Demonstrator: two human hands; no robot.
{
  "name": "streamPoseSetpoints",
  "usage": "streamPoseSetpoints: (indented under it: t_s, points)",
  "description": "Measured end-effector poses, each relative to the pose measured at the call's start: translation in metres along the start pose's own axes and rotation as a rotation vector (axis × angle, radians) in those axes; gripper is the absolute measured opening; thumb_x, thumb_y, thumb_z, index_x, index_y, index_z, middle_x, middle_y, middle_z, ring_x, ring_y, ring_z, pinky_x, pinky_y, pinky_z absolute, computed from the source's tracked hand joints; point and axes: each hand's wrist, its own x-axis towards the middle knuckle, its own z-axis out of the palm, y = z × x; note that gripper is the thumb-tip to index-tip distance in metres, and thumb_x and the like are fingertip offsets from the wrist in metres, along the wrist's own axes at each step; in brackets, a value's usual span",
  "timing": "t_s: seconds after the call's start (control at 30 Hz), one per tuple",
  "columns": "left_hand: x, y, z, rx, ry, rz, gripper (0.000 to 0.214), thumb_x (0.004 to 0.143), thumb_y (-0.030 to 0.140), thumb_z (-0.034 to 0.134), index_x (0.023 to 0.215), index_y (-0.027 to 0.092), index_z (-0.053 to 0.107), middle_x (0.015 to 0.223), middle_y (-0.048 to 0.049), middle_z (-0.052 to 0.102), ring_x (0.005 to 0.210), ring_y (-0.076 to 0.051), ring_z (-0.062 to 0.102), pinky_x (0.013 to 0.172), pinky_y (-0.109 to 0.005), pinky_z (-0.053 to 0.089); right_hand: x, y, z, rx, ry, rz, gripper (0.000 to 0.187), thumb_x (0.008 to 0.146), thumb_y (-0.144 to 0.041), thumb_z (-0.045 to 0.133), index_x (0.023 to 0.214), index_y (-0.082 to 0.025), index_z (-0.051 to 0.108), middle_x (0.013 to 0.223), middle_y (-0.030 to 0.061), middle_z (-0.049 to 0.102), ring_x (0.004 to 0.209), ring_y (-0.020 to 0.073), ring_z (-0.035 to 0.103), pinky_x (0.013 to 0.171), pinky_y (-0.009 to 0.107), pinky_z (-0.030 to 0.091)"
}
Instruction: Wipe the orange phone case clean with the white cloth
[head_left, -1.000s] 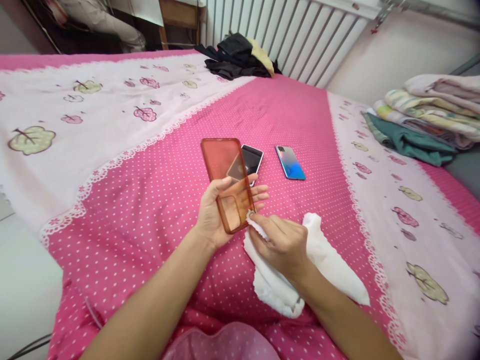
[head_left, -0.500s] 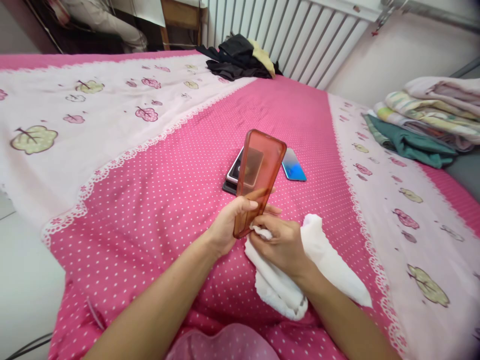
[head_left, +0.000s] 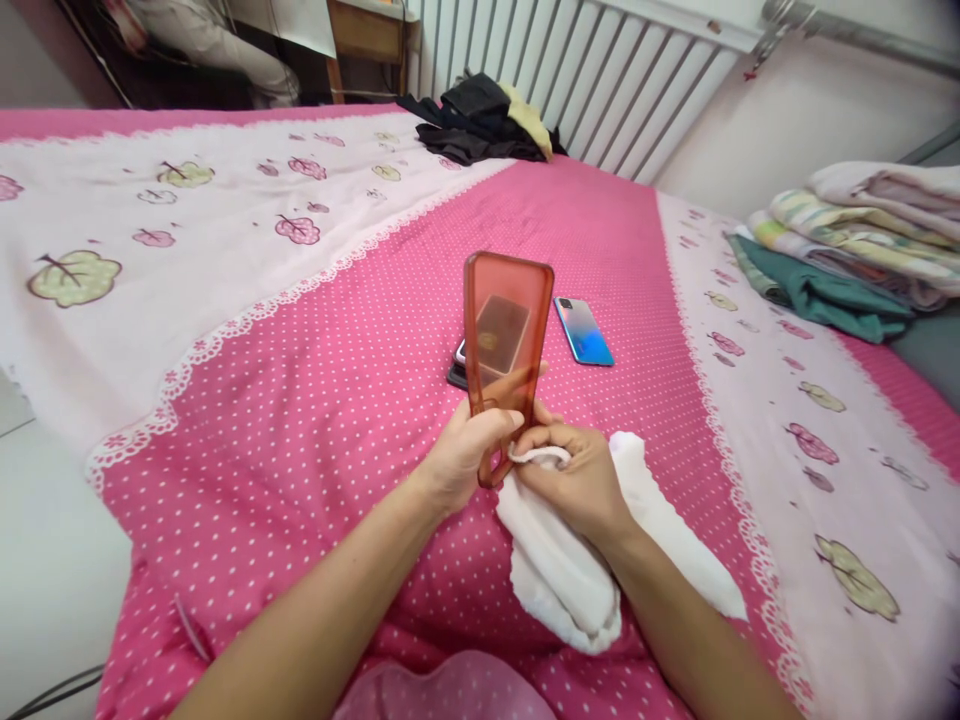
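A translucent red phone case (head_left: 517,290) stands nearly upright in my left hand (head_left: 465,445), whose thumb lies over its near side and fingers show through behind it. My right hand (head_left: 577,475) pinches a fold of a white cloth (head_left: 559,590) at the lower right edge of the case. The rest of the cloth drapes down below the hand and out to the right under the wrist. Behind the case, partly seen through it, lies a small stack of dark phone-like items (head_left: 457,372). A blue and silver phone (head_left: 586,332) rests on the bedspread to the right.
The pink dotted bedspread (head_left: 337,400) spreads beneath everything. Dark clothes (head_left: 480,115) are heaped at the far edge by a white radiator (head_left: 555,70). Folded fabrics (head_left: 847,250) are piled at the right. At the upper left, a seated person's leg (head_left: 225,55) shows.
The case has turned more upright and shifted slightly left, uncovering more of the blue phone. My right hand has moved slightly right and down, still pinching the cloth.
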Motion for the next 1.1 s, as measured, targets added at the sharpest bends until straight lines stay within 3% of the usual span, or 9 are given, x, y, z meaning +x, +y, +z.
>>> streamPoseSetpoints:
  t_s: [0.1,0.2,0.3,0.4,0.5,0.6,0.73,0.93,1.1]
  points:
    - [0.001,0.004,-0.003,0.011,0.039,0.069,0.056,0.062,0.021,0.060,0.118,0.018,0.060,0.082,-0.0028,0.063,0.077,-0.017,0.056,0.075,-0.029,0.043,0.001,-0.005,-0.005,0.039,-0.034,0.022,0.004,0.061,-0.018,0.066,0.065,-0.016,0.065,0.056,-0.0020,0.062,0.043,0.0082,0.049,0.041,0.019,0.036]
    - [0.002,0.006,-0.004,0.007,0.074,0.077,0.056,0.061,0.020,0.060,0.117,0.016,0.061,0.084,-0.0037,0.064,0.081,-0.017,0.056,0.080,-0.029,0.041,-0.002,-0.006,-0.006,-0.099,0.225,-0.126,0.005,0.068,-0.022,0.065,0.070,-0.018,0.065,0.058,-0.0017,0.064,0.045,0.0097,0.051,0.042,0.020,0.039]
    - [0.001,0.006,-0.004,-0.020,0.059,0.036,0.056,0.061,0.019,0.061,0.117,0.016,0.060,0.090,-0.0043,0.066,0.081,-0.016,0.056,0.079,-0.028,0.041,-0.005,-0.003,-0.004,-0.384,0.519,-0.335,0.005,0.073,-0.022,0.064,0.076,-0.019,0.066,0.063,0.0006,0.067,0.049,0.0125,0.055,0.046,0.024,0.043]
    - [0.001,0.004,-0.003,-0.049,0.048,-0.002,0.055,0.060,0.020,0.061,0.115,0.018,0.062,0.092,-0.0041,0.067,0.082,-0.016,0.057,0.079,-0.027,0.042,-0.007,-0.001,-0.002,-0.689,0.604,-0.558,0.009,0.077,-0.017,0.062,0.082,-0.022,0.068,0.064,0.0013,0.069,0.048,0.0131,0.057,0.048,0.025,0.044]
    - [0.001,0.002,-0.002,-0.071,0.035,-0.017,0.052,0.060,0.020,0.061,0.112,0.020,0.065,0.092,-0.0032,0.068,0.086,-0.016,0.058,0.081,-0.027,0.042,-0.008,0.002,-0.002,-0.899,0.600,-0.729,0.013,0.077,-0.014,0.064,0.086,-0.022,0.070,0.062,0.0010,0.069,0.047,0.0119,0.057,0.050,0.024,0.043]
    - [0.000,-0.001,0.000,-0.057,0.016,-0.037,0.046,0.059,0.021,0.061,0.105,0.020,0.068,0.092,-0.0032,0.069,0.086,-0.017,0.059,0.081,-0.028,0.042,-0.008,0.007,-0.004,-0.979,0.573,-0.773,0.016,0.079,-0.016,0.064,0.093,-0.021,0.071,0.063,0.0015,0.069,0.051,0.0119,0.059,0.053,0.023,0.042]
    - [-0.001,-0.006,0.002,0.011,0.042,-0.065,0.039,0.062,0.024,0.060,0.099,0.017,0.069,0.094,-0.0058,0.069,0.090,-0.021,0.059,0.079,-0.030,0.042,-0.009,0.012,-0.003,-1.033,0.491,-0.725,0.019,0.082,-0.018,0.058,0.096,-0.020,0.071,0.064,0.0013,0.068,0.052,0.0116,0.058,0.053,0.025,0.038]
    - [0.000,-0.006,0.003,0.009,0.121,0.018,0.040,0.061,0.020,0.053,0.097,0.017,0.069,0.100,-0.0053,0.068,0.098,-0.022,0.054,0.081,-0.028,0.041,-0.013,0.008,0.004,-1.115,0.304,-0.619,0.029,0.084,-0.017,0.051,0.107,-0.017,0.069,0.059,-0.0001,0.061,0.047,0.0111,0.051,0.050,0.026,0.033]
    - [0.001,-0.003,0.001,0.012,0.130,0.056,0.043,0.063,0.022,0.051,0.102,0.017,0.068,0.103,-0.0052,0.067,0.099,-0.021,0.050,0.082,-0.028,0.039,-0.015,0.003,0.006,-1.010,0.163,-0.561,0.032,0.084,-0.015,0.045,0.107,-0.014,0.068,0.060,0.0013,0.062,0.049,0.0124,0.054,0.049,0.026,0.034]
